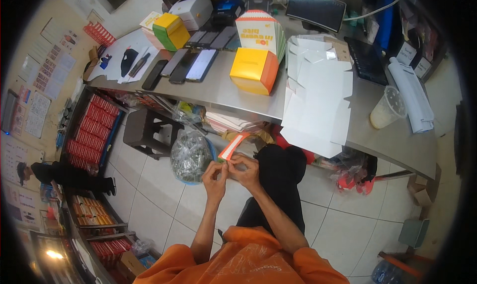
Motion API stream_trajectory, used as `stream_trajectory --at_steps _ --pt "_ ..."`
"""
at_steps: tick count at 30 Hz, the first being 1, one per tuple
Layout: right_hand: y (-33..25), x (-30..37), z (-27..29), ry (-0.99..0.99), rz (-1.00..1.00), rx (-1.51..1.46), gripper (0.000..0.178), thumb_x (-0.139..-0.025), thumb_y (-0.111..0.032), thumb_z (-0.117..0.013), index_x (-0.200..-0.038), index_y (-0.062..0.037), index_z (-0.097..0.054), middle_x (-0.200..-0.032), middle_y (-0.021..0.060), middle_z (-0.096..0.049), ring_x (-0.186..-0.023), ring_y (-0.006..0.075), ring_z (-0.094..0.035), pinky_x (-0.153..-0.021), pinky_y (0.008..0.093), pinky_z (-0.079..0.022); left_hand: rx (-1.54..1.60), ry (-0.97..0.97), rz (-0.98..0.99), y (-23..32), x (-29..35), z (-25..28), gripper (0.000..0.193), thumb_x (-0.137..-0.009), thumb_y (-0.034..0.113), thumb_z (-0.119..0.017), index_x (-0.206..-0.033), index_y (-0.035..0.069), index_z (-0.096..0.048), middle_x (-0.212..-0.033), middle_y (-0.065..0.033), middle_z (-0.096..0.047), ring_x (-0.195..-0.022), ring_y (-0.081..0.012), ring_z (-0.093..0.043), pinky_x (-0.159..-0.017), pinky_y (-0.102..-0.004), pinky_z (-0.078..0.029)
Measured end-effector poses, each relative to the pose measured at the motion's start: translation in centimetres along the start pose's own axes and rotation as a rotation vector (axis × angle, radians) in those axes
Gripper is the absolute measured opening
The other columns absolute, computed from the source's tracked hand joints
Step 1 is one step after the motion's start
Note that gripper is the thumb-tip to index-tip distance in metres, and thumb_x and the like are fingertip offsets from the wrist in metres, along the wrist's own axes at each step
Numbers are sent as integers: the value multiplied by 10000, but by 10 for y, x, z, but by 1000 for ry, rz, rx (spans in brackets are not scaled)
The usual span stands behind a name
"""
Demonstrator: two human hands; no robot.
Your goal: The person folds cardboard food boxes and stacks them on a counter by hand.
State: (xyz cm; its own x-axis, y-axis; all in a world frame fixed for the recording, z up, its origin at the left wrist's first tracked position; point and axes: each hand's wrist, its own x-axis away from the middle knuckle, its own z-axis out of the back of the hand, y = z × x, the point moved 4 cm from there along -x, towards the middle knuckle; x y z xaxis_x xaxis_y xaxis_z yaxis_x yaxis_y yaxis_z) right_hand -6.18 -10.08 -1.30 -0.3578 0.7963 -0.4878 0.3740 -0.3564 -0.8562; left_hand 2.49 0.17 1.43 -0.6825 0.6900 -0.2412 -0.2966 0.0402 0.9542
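Note:
Both hands are raised over the floor in front of the metal table, pinching a small orange-and-white cardboard piece (233, 145) with a jagged white edge. My left hand (214, 179) grips its lower end with thumb and forefinger, and my right hand (246, 171) pinches it close beside. The fingers hide that lower end. On the table ahead stands a yellow-and-orange folded box (250, 69). Behind it leans a stack of flat printed cartons (256, 31). A yellow-and-green box (170, 31) is farther left.
Several phones (182, 67) lie on the metal table (258, 104). White cardboard sheets (318, 112) overhang its front edge, beside a plastic cup (386, 109). Below are a bag-lined bin (191, 157) and a dark stool (149, 132). At left, a person in black stands near shelves of red boxes (94, 127).

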Motion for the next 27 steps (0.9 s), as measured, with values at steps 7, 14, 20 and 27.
stream_trajectory --at_steps 7,14,20,27 --pt "2 6 -8 -94 -239 -11 85 -827 -58 -740 -871 6 -705 -838 82 -731 -770 107 -692 -688 263 -534 -236 119 -207 4 2 5 29 -861 -37 -674 -870 -47 -649 -798 -77 -597 -691 -123 -563 -618 -262 -452" --pt "12 13 -15 -177 -348 -185 162 -922 -69 -653 -1049 20 -699 -974 78 -728 -911 126 -669 -839 272 -511 -15 109 -8 -7 -11 17 47 -862 -29 -700 -855 -31 -653 -902 -54 -631 -818 -116 -632 -729 -243 -534" --pt "29 20 -15 -170 -428 -395 235 -958 -32 -594 -1172 43 -657 -1163 113 -675 -1084 153 -616 -966 287 -486 -34 135 -70 -5 -16 8 33 -861 -16 -696 -870 -33 -669 -915 -81 -630 -826 -143 -640 -718 -257 -546" --pt "36 19 -11 -246 -327 -376 238 -908 -44 -663 -1134 27 -684 -1119 118 -706 -1036 167 -655 -928 317 -514 -541 156 -247 22 1 -7 126 -889 67 -679 -946 -46 -678 -1012 -129 -580 -881 -217 -620 -759 -299 -519"
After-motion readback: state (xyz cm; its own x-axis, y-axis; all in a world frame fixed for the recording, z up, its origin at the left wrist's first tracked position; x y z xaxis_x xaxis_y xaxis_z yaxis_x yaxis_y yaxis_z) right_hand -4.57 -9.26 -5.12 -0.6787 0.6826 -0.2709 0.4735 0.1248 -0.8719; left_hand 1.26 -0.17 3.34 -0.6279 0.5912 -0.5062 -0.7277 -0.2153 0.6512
